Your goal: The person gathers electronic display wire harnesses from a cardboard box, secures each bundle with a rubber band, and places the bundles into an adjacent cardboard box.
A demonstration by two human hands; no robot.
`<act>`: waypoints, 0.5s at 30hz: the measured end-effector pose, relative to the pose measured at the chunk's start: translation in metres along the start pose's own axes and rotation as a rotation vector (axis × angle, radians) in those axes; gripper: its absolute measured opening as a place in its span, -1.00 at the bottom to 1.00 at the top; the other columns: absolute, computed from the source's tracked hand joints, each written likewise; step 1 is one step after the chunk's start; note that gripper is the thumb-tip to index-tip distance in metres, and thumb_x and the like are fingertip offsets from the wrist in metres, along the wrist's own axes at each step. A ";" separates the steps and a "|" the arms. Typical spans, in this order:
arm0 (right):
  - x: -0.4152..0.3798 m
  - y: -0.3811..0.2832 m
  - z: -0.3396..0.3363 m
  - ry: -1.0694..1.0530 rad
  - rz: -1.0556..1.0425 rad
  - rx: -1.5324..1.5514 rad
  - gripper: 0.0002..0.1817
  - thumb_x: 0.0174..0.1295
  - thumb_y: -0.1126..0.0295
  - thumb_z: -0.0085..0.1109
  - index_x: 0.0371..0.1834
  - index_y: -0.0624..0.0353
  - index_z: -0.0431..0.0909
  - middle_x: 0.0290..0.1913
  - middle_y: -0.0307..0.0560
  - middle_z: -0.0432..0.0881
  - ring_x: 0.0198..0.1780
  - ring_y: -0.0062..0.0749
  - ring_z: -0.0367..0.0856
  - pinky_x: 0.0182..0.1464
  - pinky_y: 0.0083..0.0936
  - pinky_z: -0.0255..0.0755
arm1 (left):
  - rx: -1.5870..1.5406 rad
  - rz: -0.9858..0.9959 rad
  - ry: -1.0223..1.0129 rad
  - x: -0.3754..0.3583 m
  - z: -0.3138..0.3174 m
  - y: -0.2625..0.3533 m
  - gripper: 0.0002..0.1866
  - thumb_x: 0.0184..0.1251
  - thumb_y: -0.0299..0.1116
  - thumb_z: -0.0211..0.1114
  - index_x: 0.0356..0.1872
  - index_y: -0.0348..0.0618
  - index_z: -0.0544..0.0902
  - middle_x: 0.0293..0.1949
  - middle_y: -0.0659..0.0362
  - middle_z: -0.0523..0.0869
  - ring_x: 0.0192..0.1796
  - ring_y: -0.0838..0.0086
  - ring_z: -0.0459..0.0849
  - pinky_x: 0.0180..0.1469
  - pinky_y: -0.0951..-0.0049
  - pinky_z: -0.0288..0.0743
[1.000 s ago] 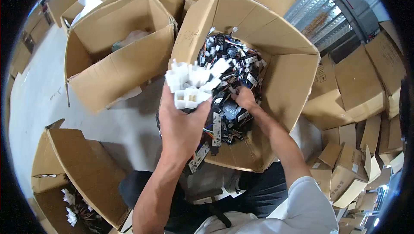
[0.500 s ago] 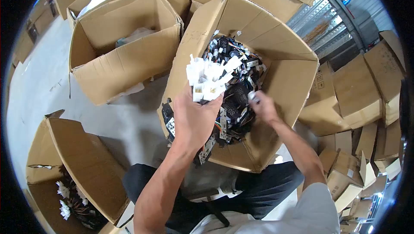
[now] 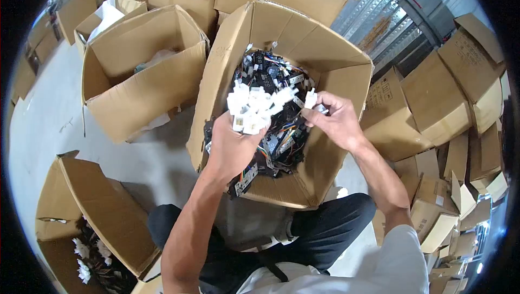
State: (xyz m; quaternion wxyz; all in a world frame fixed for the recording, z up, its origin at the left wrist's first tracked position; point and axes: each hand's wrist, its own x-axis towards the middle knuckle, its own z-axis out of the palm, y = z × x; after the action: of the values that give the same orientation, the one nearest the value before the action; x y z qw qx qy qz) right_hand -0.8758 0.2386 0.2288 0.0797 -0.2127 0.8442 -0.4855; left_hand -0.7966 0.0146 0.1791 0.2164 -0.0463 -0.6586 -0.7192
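Observation:
A bunch of white connectors (image 3: 253, 107) is gripped in my left hand (image 3: 233, 145), over the left side of a large open cardboard box (image 3: 341, 88). My right hand (image 3: 338, 121), to the right of the bunch and above the box, pinches a small white connector (image 3: 311, 99) between thumb and fingers. Below both hands, black electronic parts with coloured wires (image 3: 279, 142) fill the box. Some of these parts hang over its near left edge.
An open box (image 3: 141, 88) with a little plastic inside stands at the left. At lower left, another box (image 3: 103, 202) holds dark cables with white connectors. Stacked cartons (image 3: 433, 99) line the right side, and more boxes stand behind.
My right hand has risen from the parts with the white connector, now upright in its fingers. My left hand still grips the bunch. The view has shifted somewhat.

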 end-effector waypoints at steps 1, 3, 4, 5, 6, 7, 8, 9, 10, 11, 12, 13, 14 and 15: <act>0.000 -0.014 0.007 -0.036 -0.045 0.032 -0.93 0.31 0.51 0.29 -0.21 0.29 0.64 -0.35 -0.24 0.68 -0.33 -0.66 0.64 -0.24 -0.64 0.56 | -0.005 -0.058 -0.083 -0.003 0.000 -0.005 -0.73 0.26 -0.57 0.36 -0.01 -0.34 0.66 -0.11 0.17 0.79 -0.09 0.60 0.66 0.01 0.50 0.53; 0.004 -0.026 0.025 -0.075 -0.056 0.144 -0.89 0.33 0.53 0.26 -0.14 0.32 0.62 -0.29 -0.17 0.70 -0.27 -0.58 0.70 -0.21 -0.58 0.63 | -0.038 -0.119 -0.232 -0.007 0.002 -0.012 -0.74 0.29 -0.58 0.34 0.00 -0.30 0.65 -0.10 0.19 0.77 -0.08 0.57 0.67 0.02 0.47 0.54; 0.010 -0.028 0.032 -0.091 -0.026 0.220 -0.87 0.34 0.53 0.23 -0.10 0.33 0.61 -0.25 -0.13 0.71 -0.24 -0.53 0.72 -0.19 -0.55 0.66 | -0.037 -0.121 -0.249 -0.005 0.002 -0.014 -0.74 0.29 -0.58 0.34 0.00 -0.30 0.65 -0.10 0.19 0.77 -0.08 0.57 0.67 0.02 0.47 0.54; 0.017 -0.030 0.035 -0.132 -0.002 0.292 -0.81 0.34 0.53 0.22 -0.03 0.35 0.59 -0.16 -0.06 0.71 -0.19 -0.43 0.75 -0.13 -0.50 0.71 | -0.143 -0.143 -0.256 -0.003 -0.001 -0.016 -0.76 0.32 -0.58 0.33 0.00 -0.29 0.65 -0.11 0.20 0.77 -0.09 0.56 0.68 0.01 0.47 0.54; 0.024 -0.022 0.033 -0.250 0.062 0.437 -0.76 0.34 0.50 0.25 0.02 0.35 0.58 -0.11 0.00 0.71 -0.19 -0.39 0.76 -0.10 -0.48 0.72 | -0.248 -0.168 -0.258 -0.001 -0.004 -0.018 -0.77 0.34 -0.58 0.32 0.00 -0.28 0.65 -0.13 0.21 0.76 -0.10 0.55 0.69 0.01 0.46 0.55; 0.027 -0.022 0.034 -0.285 0.060 0.507 -0.73 0.34 0.47 0.26 0.04 0.35 0.58 -0.08 0.01 0.71 -0.15 -0.38 0.75 -0.07 -0.46 0.71 | -0.289 -0.219 -0.304 0.000 -0.007 -0.015 -0.79 0.37 -0.56 0.31 0.00 -0.26 0.64 -0.16 0.21 0.75 -0.13 0.54 0.70 -0.02 0.48 0.56; 0.031 -0.022 0.036 -0.323 0.058 0.576 -0.70 0.34 0.44 0.28 0.07 0.34 0.58 -0.05 0.02 0.71 -0.12 -0.36 0.75 -0.04 -0.43 0.71 | -0.263 -0.296 -0.323 -0.001 -0.011 -0.011 -0.76 0.36 -0.52 0.35 0.02 -0.27 0.62 -0.17 0.22 0.75 -0.13 0.56 0.70 -0.04 0.51 0.56; 0.036 -0.019 0.034 -0.324 0.062 0.579 -0.70 0.34 0.44 0.28 0.07 0.34 0.58 -0.05 0.02 0.71 -0.12 -0.36 0.75 -0.04 -0.43 0.71 | -0.166 -0.268 -0.269 -0.002 -0.013 -0.006 -0.73 0.34 -0.52 0.38 0.02 -0.28 0.61 -0.17 0.23 0.75 -0.12 0.55 0.70 -0.04 0.50 0.56; 0.044 -0.013 0.031 -0.428 0.040 0.590 -0.69 0.34 0.42 0.29 0.09 0.33 0.58 -0.04 0.01 0.71 -0.07 -0.36 0.74 0.00 -0.41 0.69 | -0.070 -0.241 -0.217 -0.003 -0.012 -0.004 -0.70 0.31 -0.52 0.41 0.03 -0.29 0.60 -0.17 0.23 0.74 -0.11 0.55 0.70 -0.04 0.50 0.57; 0.052 -0.007 0.027 -0.531 0.017 0.598 -0.68 0.35 0.39 0.30 0.10 0.31 0.58 -0.02 0.00 0.70 -0.03 -0.36 0.72 0.05 -0.39 0.68 | -0.120 -0.224 -0.073 -0.005 -0.010 -0.007 -0.68 0.26 -0.52 0.46 0.01 -0.30 0.62 -0.15 0.23 0.75 -0.10 0.56 0.69 -0.03 0.50 0.57; 0.061 0.008 0.024 -0.500 0.022 0.585 -0.72 0.38 0.36 0.28 0.05 0.30 0.60 -0.10 -0.05 0.72 -0.05 -0.42 0.72 0.08 -0.47 0.65 | -0.078 -0.188 0.030 -0.004 -0.011 -0.007 -0.68 0.23 -0.56 0.47 0.00 -0.28 0.64 -0.13 0.23 0.75 -0.11 0.57 0.69 -0.03 0.53 0.56; 0.077 0.037 0.021 -0.434 0.028 0.371 -0.68 0.37 0.33 0.29 0.08 0.27 0.60 -0.07 -0.04 0.71 -0.03 -0.38 0.72 0.10 -0.44 0.63 | -0.065 -0.181 0.084 -0.001 -0.016 -0.004 -0.68 0.23 -0.57 0.46 0.00 -0.28 0.64 -0.13 0.23 0.75 -0.11 0.58 0.69 -0.03 0.53 0.55; 0.090 0.075 0.020 -0.368 0.030 0.158 -0.65 0.36 0.30 0.31 0.11 0.24 0.59 -0.04 -0.03 0.71 -0.01 -0.34 0.71 0.12 -0.41 0.62 | -0.049 -0.174 0.141 0.003 -0.024 -0.002 -0.68 0.22 -0.57 0.46 0.00 -0.27 0.65 -0.13 0.24 0.75 -0.11 0.59 0.68 -0.04 0.54 0.54; 0.096 0.109 0.023 -0.376 0.023 -0.267 -0.58 0.30 0.21 0.37 0.13 0.16 0.59 -0.02 -0.04 0.71 0.00 -0.16 0.71 0.20 -0.28 0.56 | 0.043 -0.207 0.166 0.007 -0.034 -0.002 -0.68 0.23 -0.55 0.46 0.01 -0.28 0.65 -0.15 0.24 0.76 -0.13 0.60 0.68 -0.04 0.53 0.54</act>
State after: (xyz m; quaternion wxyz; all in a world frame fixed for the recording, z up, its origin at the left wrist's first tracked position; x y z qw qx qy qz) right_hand -0.9850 0.2264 0.1306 0.2122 -0.2981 0.8738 -0.3204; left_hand -0.7965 -0.0203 0.1753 0.1956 0.0865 -0.6549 -0.7248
